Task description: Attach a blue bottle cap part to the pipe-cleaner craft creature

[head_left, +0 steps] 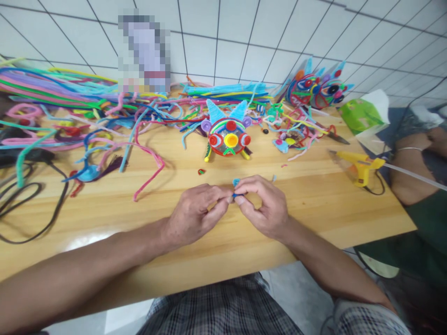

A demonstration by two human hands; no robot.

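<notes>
My left hand (195, 211) and my right hand (262, 204) meet over the wooden table (314, 204), fingertips pinched together on a small blue pipe-cleaner piece (236, 187). Its end curls up just above my right fingers. Beyond my hands stands a colourful pipe-cleaner figure (228, 135) with two light blue horns and red and yellow discs on its front.
Loose pipe cleaners (70, 107) in many colours cover the table's back and left. Black cables (31, 195) lie at the left. A yellow glue gun (359, 165) rests at the right, near scissors (337, 136), a green tissue pack (363, 114) and two finished figures (317, 88). Another person's arm (410, 163) is at the right edge.
</notes>
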